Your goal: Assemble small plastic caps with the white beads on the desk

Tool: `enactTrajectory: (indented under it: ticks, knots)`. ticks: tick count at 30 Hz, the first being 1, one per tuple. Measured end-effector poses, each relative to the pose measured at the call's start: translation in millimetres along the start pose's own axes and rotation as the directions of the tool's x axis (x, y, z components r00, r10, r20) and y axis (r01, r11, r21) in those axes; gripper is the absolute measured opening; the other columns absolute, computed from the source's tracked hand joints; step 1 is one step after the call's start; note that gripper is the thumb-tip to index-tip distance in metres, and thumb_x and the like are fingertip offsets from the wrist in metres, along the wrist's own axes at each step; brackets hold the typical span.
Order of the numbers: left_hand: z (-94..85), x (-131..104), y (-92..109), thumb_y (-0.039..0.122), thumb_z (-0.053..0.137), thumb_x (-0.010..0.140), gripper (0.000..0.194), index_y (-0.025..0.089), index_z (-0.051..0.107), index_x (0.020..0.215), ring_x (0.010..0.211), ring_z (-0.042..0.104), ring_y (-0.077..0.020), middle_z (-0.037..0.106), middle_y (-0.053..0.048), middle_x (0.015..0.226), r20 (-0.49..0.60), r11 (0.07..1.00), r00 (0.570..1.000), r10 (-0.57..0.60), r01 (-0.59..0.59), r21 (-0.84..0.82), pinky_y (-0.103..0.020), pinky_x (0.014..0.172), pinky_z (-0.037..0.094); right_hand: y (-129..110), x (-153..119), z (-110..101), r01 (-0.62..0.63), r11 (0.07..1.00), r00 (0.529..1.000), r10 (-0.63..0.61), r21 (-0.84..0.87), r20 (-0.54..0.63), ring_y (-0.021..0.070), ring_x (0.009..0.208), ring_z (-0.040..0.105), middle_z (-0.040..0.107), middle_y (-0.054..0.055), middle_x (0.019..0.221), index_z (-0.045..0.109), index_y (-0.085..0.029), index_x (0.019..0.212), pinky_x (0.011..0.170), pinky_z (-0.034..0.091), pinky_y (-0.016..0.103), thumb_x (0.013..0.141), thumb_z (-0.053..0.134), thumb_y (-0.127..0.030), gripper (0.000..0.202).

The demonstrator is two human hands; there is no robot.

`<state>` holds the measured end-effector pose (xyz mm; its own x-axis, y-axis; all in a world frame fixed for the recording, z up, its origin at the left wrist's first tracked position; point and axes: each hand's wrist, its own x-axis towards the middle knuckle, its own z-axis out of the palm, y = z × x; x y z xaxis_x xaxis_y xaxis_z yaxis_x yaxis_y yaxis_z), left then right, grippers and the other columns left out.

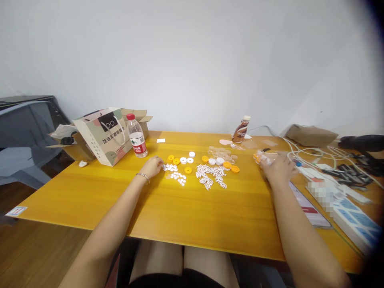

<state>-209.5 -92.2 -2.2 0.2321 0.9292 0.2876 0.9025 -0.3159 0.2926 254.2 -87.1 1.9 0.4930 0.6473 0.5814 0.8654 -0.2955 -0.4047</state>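
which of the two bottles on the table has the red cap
The clear water bottle beside the paper bag, near the left hand. The brown bottle farther right has a white cap.

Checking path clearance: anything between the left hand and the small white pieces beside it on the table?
Nothing visible. The left hand rests on the yellow table with its fingertips right at the edge of the small white pieces; the water bottle stands behind, off to the side.

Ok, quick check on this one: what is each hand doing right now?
Left hand: fingers curled, resting on the small white pieces; a grip cannot be told.
Right hand: on the table by a small clear packet; blurred, cannot be told.
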Motion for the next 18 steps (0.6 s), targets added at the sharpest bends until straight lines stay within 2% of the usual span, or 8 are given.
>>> enactTrajectory:
  ticks: [3, 7, 11, 12, 14, 15, 16, 18]
  knots:
    - [5.6, 1.3, -0.4, 0.016, 0.048, 0.073, 0.015, 0.016, 0.062, 0.079, 0.072, 0.055, -0.0162, 0.058, -0.007, 0.083, 0.004, 1.000, 1.000, -0.015, 0.015, -0.009, -0.028, 0.070, 0.043, -11.5, -4.7, -5.2, 0.077, 0.995, 0.996, -0.074, 0.056, -0.046, 0.0367, 0.106, 0.033, 0.046, 0.024, 0.111, 0.044, -0.011, 0.110, 0.079, 0.023, 0.050, 0.072, 0.041, -0.044, 0.050]
    - [3.0, 2.2, 3.9, 0.019, 0.048, 0.074, 0.014, 0.017, 0.062, 0.072, 0.071, 0.054, -0.0157, 0.059, -0.005, 0.075, -0.013, 0.999, 0.999, -0.039, 0.039, -0.014, -0.027, 0.069, 0.042, -22.6, -9.4, -6.2, 0.151, 0.985, 0.988, -0.148, 0.082, -0.031, 0.0335, 0.103, 0.036, 0.050, 0.018, 0.105, 0.046, -0.014, 0.107, 0.080, 0.025, 0.050, 0.076, 0.039, -0.037, 0.040]
    - [-6.2, -6.1, 28.6, 0.027, 0.044, 0.079, 0.019, 0.016, 0.059, 0.080, 0.074, 0.053, -0.0159, 0.058, -0.006, 0.081, -0.178, 0.997, 0.983, -0.037, 0.025, -0.073, -0.028, 0.070, 0.042, -25.4, -11.9, -3.0, 0.189, 0.980, 0.982, -0.187, 0.067, -0.038, 0.0304, 0.098, 0.040, 0.052, 0.015, 0.102, 0.048, -0.015, 0.105, 0.079, 0.028, 0.047, 0.077, 0.039, -0.035, 0.036]
    - [-6.8, -10.4, 39.6, 0.028, 0.043, 0.080, 0.019, 0.016, 0.058, 0.081, 0.075, 0.053, -0.0152, 0.058, -0.005, 0.082, -0.208, 0.991, 0.978, 0.023, -0.049, -0.122, -0.027, 0.071, 0.042, -25.5, -12.3, -2.2, 0.197, 0.978, 0.980, -0.195, 0.061, -0.038, 0.0296, 0.097, 0.041, 0.053, 0.014, 0.100, 0.049, -0.015, 0.104, 0.079, 0.029, 0.046, 0.077, 0.039, -0.035, 0.035]
    - [-3.9, -20.9, 64.8, 0.029, 0.043, 0.081, 0.019, 0.018, 0.058, 0.082, 0.075, 0.053, -0.0137, 0.058, -0.004, 0.081, -0.137, 0.943, 0.963, 0.233, -0.258, -0.212, -0.026, 0.071, 0.041, -25.5, -13.1, -1.1, 0.211, 0.976, 0.977, -0.209, 0.053, -0.039, 0.0282, 0.096, 0.043, 0.054, 0.012, 0.098, 0.050, -0.016, 0.103, 0.077, 0.030, 0.043, 0.076, 0.039, -0.036, 0.035]
    - [-0.7, -26.6, 77.6, 0.030, 0.043, 0.082, 0.019, 0.018, 0.058, 0.084, 0.074, 0.053, -0.0132, 0.058, -0.003, 0.080, -0.055, 0.900, 0.931, 0.360, -0.362, -0.244, -0.025, 0.071, 0.041, -25.4, -13.4, -0.7, 0.218, 0.975, 0.976, -0.216, 0.052, -0.039, 0.0277, 0.095, 0.043, 0.055, 0.012, 0.097, 0.051, -0.016, 0.102, 0.077, 0.031, 0.042, 0.077, 0.039, -0.036, 0.034]
    - [3.3, -32.1, 89.4, 0.029, 0.043, 0.082, 0.018, 0.019, 0.058, 0.085, 0.075, 0.053, -0.0129, 0.058, -0.002, 0.079, 0.029, 0.849, 0.876, 0.482, -0.458, -0.263, -0.024, 0.071, 0.041, -25.3, -13.7, -0.2, 0.224, 0.973, 0.974, -0.222, 0.051, -0.039, 0.0273, 0.095, 0.043, 0.055, 0.011, 0.096, 0.051, -0.017, 0.102, 0.076, 0.031, 0.041, 0.077, 0.039, -0.036, 0.034]
    - [11.6, -41.3, 107.8, 0.029, 0.043, 0.082, 0.017, 0.020, 0.057, 0.084, 0.075, 0.054, -0.0127, 0.058, -0.002, 0.081, 0.129, 0.769, 0.773, 0.622, -0.571, -0.289, -0.024, 0.071, 0.041, -24.9, -14.1, 0.8, 0.234, 0.971, 0.972, -0.232, 0.054, -0.041, 0.0268, 0.094, 0.044, 0.056, 0.011, 0.094, 0.052, -0.016, 0.101, 0.076, 0.031, 0.040, 0.077, 0.038, -0.036, 0.034]
